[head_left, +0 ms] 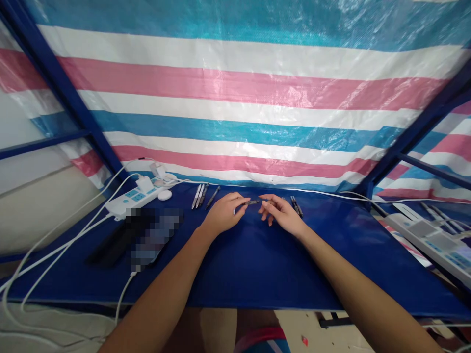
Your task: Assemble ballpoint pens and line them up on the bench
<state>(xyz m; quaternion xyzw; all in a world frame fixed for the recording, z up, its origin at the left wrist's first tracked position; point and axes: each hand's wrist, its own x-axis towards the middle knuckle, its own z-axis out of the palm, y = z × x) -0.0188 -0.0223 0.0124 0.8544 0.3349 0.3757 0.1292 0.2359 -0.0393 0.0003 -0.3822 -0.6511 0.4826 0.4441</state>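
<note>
My left hand (225,213) is closed in a pinch on a dark pen (252,202), which it holds level above the blue tabletop (250,264). The far end of that pen points at my right hand (281,213). There the thumb and index finger are apart around the pen's end, and the other fingers hang loosely spread; whether they touch the pen is too small to tell. Left of my left hand lie several pens (199,196), some white and some dark, with one dark pen (213,197) a little apart. Beside my right hand lie more dark pens (296,206), partly hidden by it.
A white power strip (134,198) with plugs and cables stands at the back left. In front of it lie a phone (156,240) on a cable and a dark flat object (110,240). Another power strip (434,240) is at far right. Striped sheeting (235,93) hangs behind.
</note>
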